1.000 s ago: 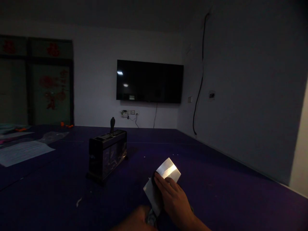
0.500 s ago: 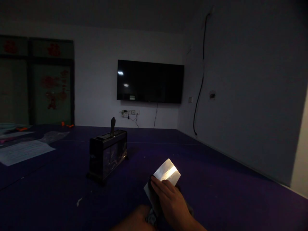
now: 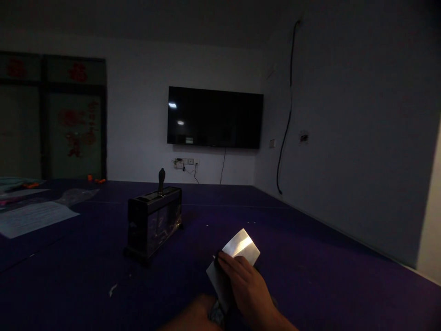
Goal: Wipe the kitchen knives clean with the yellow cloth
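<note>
A broad, shiny metal blade (image 3: 242,244), like a cleaver's, slants up in front of me at the lower middle. My right hand (image 3: 251,289) lies across it, fingers together, pressing a dark cloth-like piece (image 3: 217,260) against the metal. Low in the view, my left hand (image 3: 198,316) is closed at the near end of the blade; its fingers are mostly hidden and the handle does not show. Between the hands sits a greyish crumpled bit (image 3: 217,314) that I cannot make out. To the left stands a black knife block (image 3: 155,223) with one dark knife handle (image 3: 161,180) upright in it.
The dark purple tabletop (image 3: 310,271) stretches to the walls. Printed paper (image 3: 37,217) and clear plastic wrap (image 3: 76,196) lie at the left, with small orange items (image 3: 99,180) behind. A television (image 3: 215,117) hangs on the far wall; a black cable (image 3: 288,124) hangs at the right.
The blade and my right hand have shifted very slightly to the right. My left hand stays nearly in place, and the knife block has not moved.
</note>
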A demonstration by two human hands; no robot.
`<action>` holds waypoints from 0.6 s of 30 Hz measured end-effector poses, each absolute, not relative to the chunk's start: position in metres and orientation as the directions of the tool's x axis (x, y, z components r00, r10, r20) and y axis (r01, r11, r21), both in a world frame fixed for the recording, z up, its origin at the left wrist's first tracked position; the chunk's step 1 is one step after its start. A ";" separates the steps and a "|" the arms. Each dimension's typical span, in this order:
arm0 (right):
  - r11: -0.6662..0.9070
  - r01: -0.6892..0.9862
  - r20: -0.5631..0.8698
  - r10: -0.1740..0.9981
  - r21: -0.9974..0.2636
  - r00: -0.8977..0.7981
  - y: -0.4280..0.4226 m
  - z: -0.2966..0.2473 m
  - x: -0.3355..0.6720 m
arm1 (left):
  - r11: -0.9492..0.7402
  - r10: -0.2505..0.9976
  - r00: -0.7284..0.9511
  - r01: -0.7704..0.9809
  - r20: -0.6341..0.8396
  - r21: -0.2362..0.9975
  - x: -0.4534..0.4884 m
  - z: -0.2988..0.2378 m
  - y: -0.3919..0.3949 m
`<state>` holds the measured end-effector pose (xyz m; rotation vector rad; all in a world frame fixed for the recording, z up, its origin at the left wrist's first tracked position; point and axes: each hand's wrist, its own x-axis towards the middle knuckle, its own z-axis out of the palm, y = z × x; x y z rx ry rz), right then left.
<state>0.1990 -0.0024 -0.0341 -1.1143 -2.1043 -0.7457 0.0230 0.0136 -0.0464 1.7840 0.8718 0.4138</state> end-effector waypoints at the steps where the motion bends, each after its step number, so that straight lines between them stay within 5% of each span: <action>1: 0.467 0.871 0.760 0.507 0.154 -0.406 -0.001 -0.034 0.201 | -0.174 0.731 0.671 0.359 -0.124 0.917 0.025 -0.048 0.015; 8: 0.474 0.881 0.794 0.539 -0.011 -0.281 -0.001 -0.031 0.201 | -0.147 0.643 0.761 0.225 -0.080 0.963 0.031 -0.054 0.022; 18: 0.555 0.832 0.785 0.513 0.005 -0.347 -0.004 -0.031 0.185 | -0.226 0.707 0.696 0.392 -0.127 0.892 0.039 -0.059 0.031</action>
